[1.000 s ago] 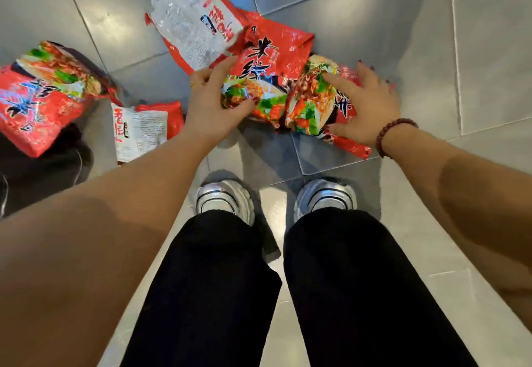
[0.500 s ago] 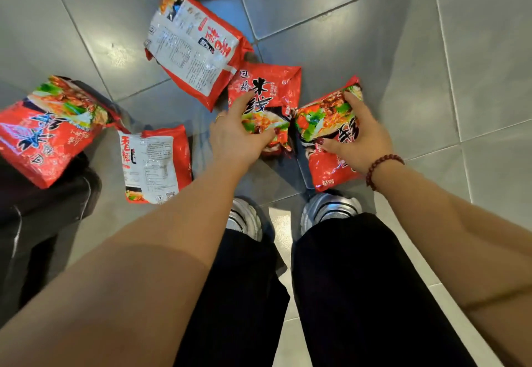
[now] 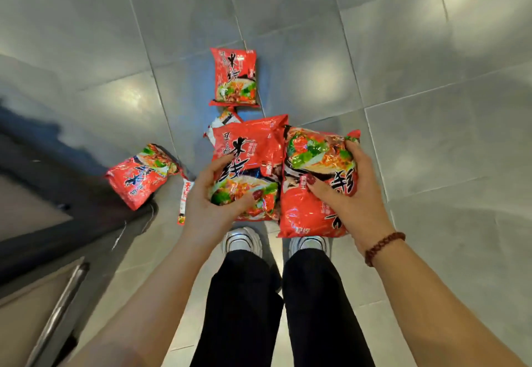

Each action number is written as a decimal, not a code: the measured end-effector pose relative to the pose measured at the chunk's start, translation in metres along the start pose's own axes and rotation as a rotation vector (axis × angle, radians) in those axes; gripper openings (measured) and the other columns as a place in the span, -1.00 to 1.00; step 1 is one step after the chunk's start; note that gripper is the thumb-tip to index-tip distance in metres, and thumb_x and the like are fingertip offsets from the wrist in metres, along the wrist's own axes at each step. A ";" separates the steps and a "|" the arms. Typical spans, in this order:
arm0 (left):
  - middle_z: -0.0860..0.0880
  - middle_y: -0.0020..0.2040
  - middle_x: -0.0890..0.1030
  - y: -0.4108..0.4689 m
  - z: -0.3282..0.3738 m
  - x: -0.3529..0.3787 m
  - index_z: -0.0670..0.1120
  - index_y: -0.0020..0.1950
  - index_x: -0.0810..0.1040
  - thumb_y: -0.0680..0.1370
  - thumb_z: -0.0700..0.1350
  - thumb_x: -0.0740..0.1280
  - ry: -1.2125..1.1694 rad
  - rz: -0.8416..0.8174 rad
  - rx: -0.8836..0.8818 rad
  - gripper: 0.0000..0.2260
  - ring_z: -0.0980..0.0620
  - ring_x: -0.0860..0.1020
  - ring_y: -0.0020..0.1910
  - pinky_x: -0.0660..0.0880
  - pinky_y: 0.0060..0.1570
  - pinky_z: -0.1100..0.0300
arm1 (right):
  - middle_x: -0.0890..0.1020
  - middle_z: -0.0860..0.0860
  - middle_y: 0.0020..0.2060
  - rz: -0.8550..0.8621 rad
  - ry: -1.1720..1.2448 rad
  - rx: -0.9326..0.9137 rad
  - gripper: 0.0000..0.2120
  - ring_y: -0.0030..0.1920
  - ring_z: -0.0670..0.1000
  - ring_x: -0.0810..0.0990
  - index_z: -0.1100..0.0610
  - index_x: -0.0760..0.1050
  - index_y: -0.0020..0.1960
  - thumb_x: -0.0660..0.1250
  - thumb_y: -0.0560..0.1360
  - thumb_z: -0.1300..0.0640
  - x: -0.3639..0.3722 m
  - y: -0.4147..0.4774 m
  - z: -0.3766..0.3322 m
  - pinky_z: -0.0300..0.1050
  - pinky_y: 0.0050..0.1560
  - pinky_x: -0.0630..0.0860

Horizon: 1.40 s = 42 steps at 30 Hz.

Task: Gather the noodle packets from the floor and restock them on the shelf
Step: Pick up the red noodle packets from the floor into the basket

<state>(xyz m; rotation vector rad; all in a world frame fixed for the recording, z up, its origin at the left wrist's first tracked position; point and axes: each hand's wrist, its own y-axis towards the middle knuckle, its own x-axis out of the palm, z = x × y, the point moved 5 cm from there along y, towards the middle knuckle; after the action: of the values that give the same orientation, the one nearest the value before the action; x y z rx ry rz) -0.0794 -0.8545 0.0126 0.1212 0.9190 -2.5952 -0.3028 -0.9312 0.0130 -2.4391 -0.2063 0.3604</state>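
I am in the gathering step, with a noodle packet in each of my hands. My left hand [image 3: 213, 202] curls round the lower edge of one red packet [image 3: 247, 142], thumb across its front. My right hand [image 3: 355, 194] grips a second packet [image 3: 311, 217] from its right side, fingers hooked over the top corner and thumb pressed on the front. The two sit side by side with their edges touching, and seem lifted clear of the floor [image 3: 431, 107], just ahead of my shoes.

On the tiles lie a face-up packet [image 3: 234, 77] farther ahead and a tilted packet [image 3: 141, 175] off to my left. The tilted one is beside a dark unit [image 3: 43, 194] that may be the foot of the shelf, though I cannot be sure from this angle. A white-backed packet [image 3: 223, 117] peeks out behind the one in my left hand.

Next, I judge, I should stack both into one hand to free the other for the rest. The wrappers look slick, so a firm pinch would help.
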 end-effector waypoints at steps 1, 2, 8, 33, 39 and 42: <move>0.25 0.04 0.62 -0.013 0.019 -0.011 0.08 0.24 0.50 0.36 -0.37 0.53 -0.011 0.003 -0.006 -0.43 0.20 0.63 0.01 0.60 -0.09 0.26 | 0.40 -0.29 0.19 -0.028 -0.021 -0.013 -0.23 0.21 -0.17 0.46 -0.22 0.21 0.39 0.54 0.33 0.06 0.000 -0.015 -0.025 0.02 0.23 0.50; 0.24 0.07 0.61 -0.027 0.038 -0.022 0.11 0.23 0.51 0.35 -0.35 0.55 -0.025 0.009 -0.012 -0.42 0.16 0.63 0.03 0.62 -0.07 0.21 | 0.40 -0.29 0.18 -0.052 -0.050 -0.020 -0.22 0.21 -0.15 0.46 -0.22 0.20 0.40 0.53 0.33 0.04 0.000 -0.030 -0.049 0.04 0.23 0.50; 0.17 0.15 0.52 -0.126 0.159 -0.085 0.19 0.20 0.48 0.40 -0.31 0.51 -0.090 0.046 0.030 -0.46 0.30 0.61 -0.06 0.58 -0.23 0.32 | 0.39 -0.30 0.17 -0.147 -0.181 -0.128 -0.16 0.17 -0.19 0.46 -0.18 0.13 0.46 0.52 0.32 -0.02 0.002 -0.129 -0.191 -0.02 0.24 0.48; 0.05 0.07 0.61 -0.451 0.225 -0.139 0.18 0.19 0.54 0.34 -0.32 0.56 -0.513 0.805 0.067 -0.43 0.07 0.67 -0.08 0.62 -0.27 0.16 | 0.47 -0.12 0.31 -1.093 -0.454 -0.548 -0.18 0.25 -0.08 0.53 -0.31 0.28 0.39 0.57 0.26 0.09 0.039 -0.327 -0.339 -0.03 0.21 0.52; 0.29 -0.07 0.62 -0.546 0.178 -0.126 0.28 0.10 0.57 0.32 -0.32 0.57 -0.690 1.133 0.011 -0.42 0.13 0.67 -0.11 0.63 -0.29 0.14 | 0.47 -0.13 0.29 -1.370 -0.542 -0.532 -0.26 0.18 -0.15 0.56 -0.35 0.29 0.32 0.54 0.36 0.19 0.079 -0.391 -0.306 -0.21 0.00 0.59; 0.26 -0.09 0.63 -0.594 0.153 -0.121 0.14 0.18 0.56 0.32 -0.35 0.55 -0.792 1.268 0.012 -0.43 0.10 0.67 -0.13 0.61 -0.33 0.17 | 0.44 -0.13 0.35 -1.468 -0.603 -0.592 -0.22 0.29 -0.08 0.50 -0.41 0.32 0.33 0.57 0.22 -0.03 0.101 -0.438 -0.286 0.07 0.21 0.54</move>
<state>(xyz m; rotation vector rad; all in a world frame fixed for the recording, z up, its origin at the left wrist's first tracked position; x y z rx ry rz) -0.1876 -0.4874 0.5069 -0.2398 0.3034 -1.2586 -0.1437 -0.7366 0.4826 -1.8819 -2.3898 0.3250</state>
